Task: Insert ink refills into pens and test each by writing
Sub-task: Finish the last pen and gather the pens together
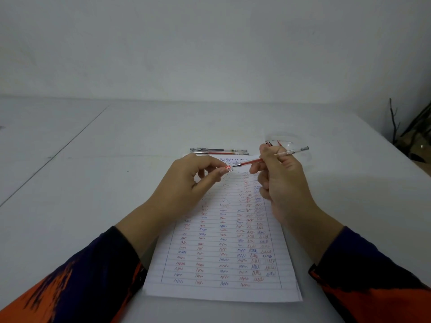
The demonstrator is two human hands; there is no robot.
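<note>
From the head camera, we held a red pen (251, 161) above the top of the lined sheet (221, 241). Our right hand (283, 180) was clenched around the pen's clear barrel, its back end sticking out toward three o'clock and its tip pointing toward nine o'clock. Our left hand (186, 183) pinched a small clear cap (227, 169) with red markings between thumb and forefinger, right at the pen's tip; we could not tell whether the two were touching.

Two more pens (219, 151) lay side by side on the desk (93, 171) at twelve o'clock of the sheet, and a clear plastic container (289, 142) sat behind our right hand, toward one o'clock. The sheet was filled with rows of red and blue test squiggles, leaving little bare room except near the left margin and the top.

As we judged it, the risk lay in alignment: the cap was tiny and held only by the fingertips, so a skewed push could flick it from the grip onto the desk, or drag the wet tip across our finger. Pressing hard off-axis could also bend the fine tip.
</note>
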